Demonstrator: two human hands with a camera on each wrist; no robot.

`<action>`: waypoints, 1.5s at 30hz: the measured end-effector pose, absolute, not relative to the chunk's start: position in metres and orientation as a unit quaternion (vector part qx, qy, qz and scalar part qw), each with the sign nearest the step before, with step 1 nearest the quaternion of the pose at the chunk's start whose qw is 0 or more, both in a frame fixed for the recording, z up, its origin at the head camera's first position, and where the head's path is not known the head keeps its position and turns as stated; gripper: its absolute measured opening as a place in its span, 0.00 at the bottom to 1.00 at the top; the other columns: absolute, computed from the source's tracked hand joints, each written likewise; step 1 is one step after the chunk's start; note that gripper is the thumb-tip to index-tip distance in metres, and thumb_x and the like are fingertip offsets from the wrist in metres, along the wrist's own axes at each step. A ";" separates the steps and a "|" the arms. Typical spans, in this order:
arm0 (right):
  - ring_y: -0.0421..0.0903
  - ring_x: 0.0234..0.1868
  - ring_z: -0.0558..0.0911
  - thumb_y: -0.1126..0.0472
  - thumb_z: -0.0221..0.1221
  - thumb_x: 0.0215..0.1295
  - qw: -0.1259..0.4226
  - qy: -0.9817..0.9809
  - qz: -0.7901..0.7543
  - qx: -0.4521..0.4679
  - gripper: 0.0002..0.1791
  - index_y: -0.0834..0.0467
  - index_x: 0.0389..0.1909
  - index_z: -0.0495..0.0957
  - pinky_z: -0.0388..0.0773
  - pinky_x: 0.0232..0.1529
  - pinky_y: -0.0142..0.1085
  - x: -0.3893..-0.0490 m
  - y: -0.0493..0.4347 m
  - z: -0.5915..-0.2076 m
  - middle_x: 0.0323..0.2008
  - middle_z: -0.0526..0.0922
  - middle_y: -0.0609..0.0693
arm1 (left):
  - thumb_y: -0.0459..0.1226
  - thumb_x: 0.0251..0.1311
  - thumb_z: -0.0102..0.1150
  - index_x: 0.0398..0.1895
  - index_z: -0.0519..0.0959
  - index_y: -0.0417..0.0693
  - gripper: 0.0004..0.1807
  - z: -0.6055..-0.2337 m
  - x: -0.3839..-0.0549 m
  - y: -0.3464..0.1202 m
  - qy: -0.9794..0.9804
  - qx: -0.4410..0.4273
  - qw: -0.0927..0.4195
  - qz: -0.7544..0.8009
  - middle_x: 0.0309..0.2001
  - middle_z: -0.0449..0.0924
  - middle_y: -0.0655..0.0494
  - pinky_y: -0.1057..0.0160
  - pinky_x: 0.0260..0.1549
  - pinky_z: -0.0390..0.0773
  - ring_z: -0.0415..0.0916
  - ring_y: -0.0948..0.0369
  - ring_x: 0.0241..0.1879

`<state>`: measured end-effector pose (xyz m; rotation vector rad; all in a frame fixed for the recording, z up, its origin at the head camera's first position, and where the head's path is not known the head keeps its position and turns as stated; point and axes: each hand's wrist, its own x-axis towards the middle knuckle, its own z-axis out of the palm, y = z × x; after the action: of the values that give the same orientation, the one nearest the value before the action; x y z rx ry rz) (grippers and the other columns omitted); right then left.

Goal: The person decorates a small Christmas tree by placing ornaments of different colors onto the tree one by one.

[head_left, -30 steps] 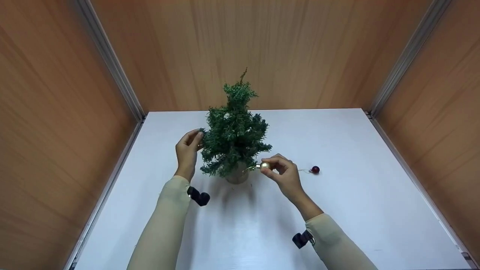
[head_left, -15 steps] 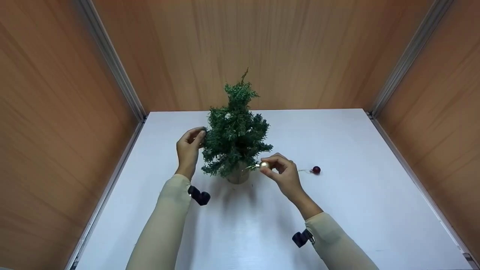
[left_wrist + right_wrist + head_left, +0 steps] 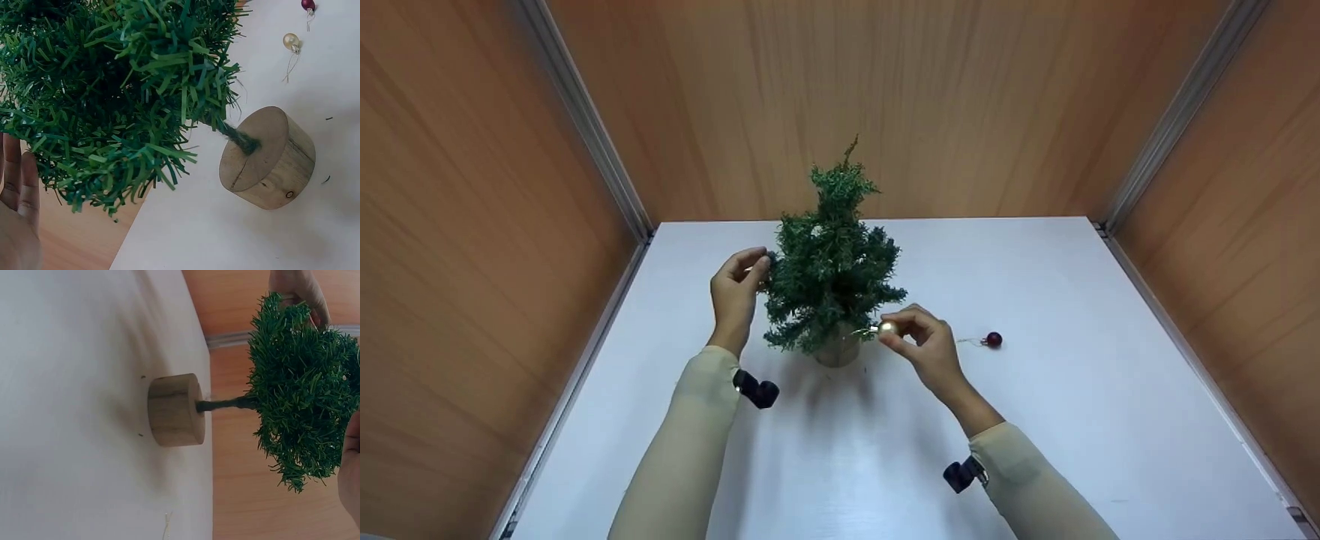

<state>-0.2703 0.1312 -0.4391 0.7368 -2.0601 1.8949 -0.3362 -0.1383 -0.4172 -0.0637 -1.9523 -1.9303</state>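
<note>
A small artificial Christmas tree (image 3: 836, 270) stands upright on a round wooden base (image 3: 275, 163). My left hand (image 3: 733, 300) is at the tree's left side, thumb and forefinger pinching a branch tip. Foliage hides part of its fingers in the left wrist view. My right hand (image 3: 934, 356) pinches a gold bauble (image 3: 888, 328) between thumb and forefinger, low at the tree's right side. The bauble's thread points left toward the base. In the right wrist view, only an edge of the right hand shows, and the held bauble is not visible.
A dark red bauble (image 3: 994, 340) lies on the white table (image 3: 1110, 420), right of my right hand. The left wrist view shows another gold bauble (image 3: 291, 41) on the table. Wooden panels (image 3: 960, 105) enclose the back and sides.
My left hand has shifted slightly up along the tree's left side. The right hand with the gold bauble has risen slightly and stays beside the lower branches.
</note>
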 end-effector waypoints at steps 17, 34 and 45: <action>0.47 0.34 0.76 0.66 0.63 0.53 0.132 -0.709 0.642 0.259 0.12 0.64 0.39 0.79 0.74 0.36 0.35 -0.273 0.125 -0.439 0.33 0.77 0.55 | 0.39 0.58 0.58 0.44 0.78 0.44 0.13 -0.403 -0.327 -0.136 -0.697 -0.044 0.228 -0.679 0.42 0.77 0.51 0.50 0.39 0.73 0.75 0.53 0.39; 0.48 0.35 0.76 0.65 0.63 0.54 0.126 -0.715 0.642 0.247 0.13 0.64 0.41 0.78 0.75 0.38 0.37 -0.271 0.124 -0.440 0.35 0.76 0.55 | 0.36 0.58 0.57 0.42 0.78 0.40 0.11 -0.396 -0.295 -0.121 -0.708 -0.115 0.275 -0.640 0.38 0.79 0.52 0.66 0.31 0.74 0.74 0.54 0.34; 0.48 0.36 0.75 0.65 0.63 0.54 0.111 -0.712 0.653 0.234 0.14 0.64 0.41 0.77 0.74 0.37 0.34 -0.271 0.121 -0.438 0.36 0.75 0.55 | 0.33 0.57 0.58 0.39 0.79 0.39 0.09 -0.404 -0.278 -0.111 -0.719 -0.145 0.313 -0.604 0.33 0.79 0.54 0.61 0.29 0.73 0.74 0.57 0.30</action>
<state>-0.2710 0.1210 -0.4381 0.6864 -2.0907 1.9168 -0.2783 -0.1105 -0.4036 -0.3826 -1.8964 -1.5925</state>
